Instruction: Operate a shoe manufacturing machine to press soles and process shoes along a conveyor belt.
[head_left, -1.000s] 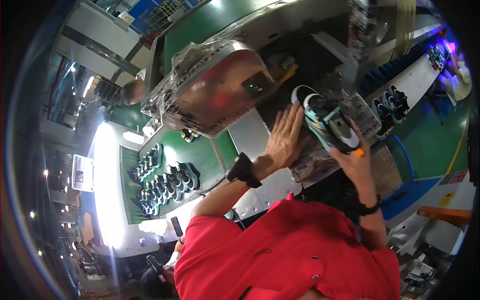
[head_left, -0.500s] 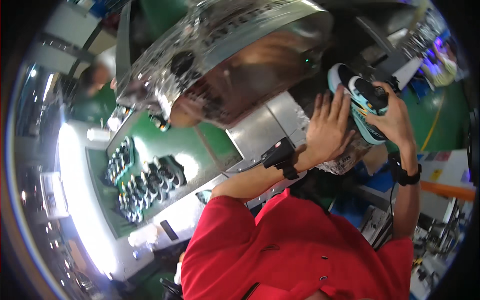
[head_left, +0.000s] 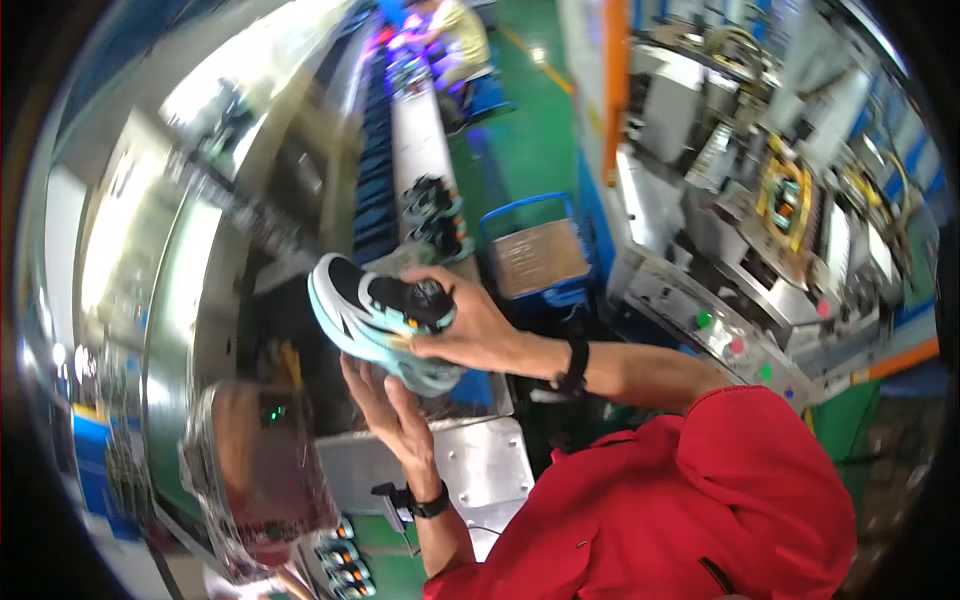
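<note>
A sneaker [head_left: 350, 300] in pale turquoise, white and black hangs in front of me, its toe pointing to the upper left. My right hand [head_left: 470, 325] grips it around the heel and collar, thumb on the near side. Just under the sole is my left hand [head_left: 395, 415], fingers stretched out and apart; whether the fingertips touch the shoe cannot be told. Both wrists wear black bands, and the left one carries a small device.
A plastic-wrapped machine [head_left: 265, 470] stands at lower left beside a metal plate [head_left: 485, 455]. More shoes [head_left: 345, 560] lie below. Ahead, a conveyor [head_left: 420, 130] carries shoes. A blue cart [head_left: 540, 260] and a press machine [head_left: 780, 210] are to the right. Another person [head_left: 460, 40] sits far off.
My view has swung to the right, toward the conveyor and press machine. The sneaker stays in my right hand; my left hand has shifted from beside it to beneath the sole.
</note>
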